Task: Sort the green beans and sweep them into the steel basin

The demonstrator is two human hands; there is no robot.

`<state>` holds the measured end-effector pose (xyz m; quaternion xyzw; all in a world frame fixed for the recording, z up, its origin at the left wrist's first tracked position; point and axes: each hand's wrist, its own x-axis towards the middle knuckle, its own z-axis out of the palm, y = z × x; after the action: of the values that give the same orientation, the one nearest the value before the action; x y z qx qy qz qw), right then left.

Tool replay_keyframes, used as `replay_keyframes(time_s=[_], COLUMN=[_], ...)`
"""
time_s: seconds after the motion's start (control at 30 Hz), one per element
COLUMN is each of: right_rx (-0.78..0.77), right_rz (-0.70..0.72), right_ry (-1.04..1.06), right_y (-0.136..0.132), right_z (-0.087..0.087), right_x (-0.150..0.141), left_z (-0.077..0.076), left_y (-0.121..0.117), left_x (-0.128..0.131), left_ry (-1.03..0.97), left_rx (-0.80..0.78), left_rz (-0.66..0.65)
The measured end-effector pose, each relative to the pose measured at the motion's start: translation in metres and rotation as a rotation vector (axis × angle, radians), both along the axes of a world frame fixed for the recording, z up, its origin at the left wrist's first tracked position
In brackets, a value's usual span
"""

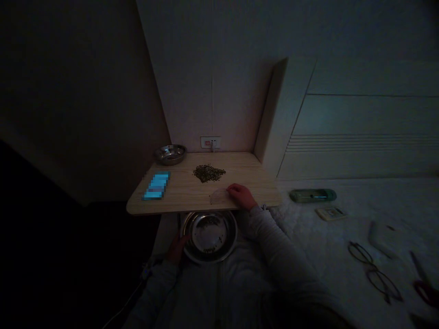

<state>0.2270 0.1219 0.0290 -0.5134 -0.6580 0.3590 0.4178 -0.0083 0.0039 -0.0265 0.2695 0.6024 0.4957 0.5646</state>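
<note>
Just below the table's front edge, my left hand [177, 246] is closed on the rim of a wide steel bowl [234, 233]. Some small dark grains lie scattered on the bowl's bottom. Over the front of the wooden table [185, 194], my right hand [242, 195] pinches a thin, pale, see-through sheet [219, 196] against or just above the tabletop. One or two grains lie by the sheet's left end. Farther back on the wood is a loose pile of small dark green grains [208, 173]; their exact kind is too dim to tell.
A smaller steel bowl [170, 155] stands at the table's back left, with a lit phone [156, 186] in front. A wall socket [210, 142] holds a plug. On the bed at right lie a green case [312, 195], a small packet [331, 213], glasses [373, 267] and scissors [425, 283].
</note>
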Motion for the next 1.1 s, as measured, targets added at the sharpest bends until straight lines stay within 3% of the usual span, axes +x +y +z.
replay_keyframes(time_s=[0.3, 0.5, 0.9, 1.1], right_rx=[0.018, 0.035, 0.026, 0.042], right_rz=[0.007, 0.024, 0.063, 0.064], right_ry=[-0.147, -0.136, -0.159, -0.065], right_y=[-0.006, -0.004, -0.005, -0.001], right_z=[0.008, 0.003, 0.004, 0.0], right_x=[-0.002, -0.001, 0.0, 0.002], left_z=[-0.002, -0.003, 0.01, -0.002], left_y=[0.002, -0.002, -0.003, -0.002], left_x=[0.002, 0.001, 0.002, -0.003], left_ry=[-0.134, -0.033, -0.014, 0.077], left_rx=[-0.068, 0.007, 0.048, 0.06], left_rz=[0.009, -0.001, -0.066, -0.036])
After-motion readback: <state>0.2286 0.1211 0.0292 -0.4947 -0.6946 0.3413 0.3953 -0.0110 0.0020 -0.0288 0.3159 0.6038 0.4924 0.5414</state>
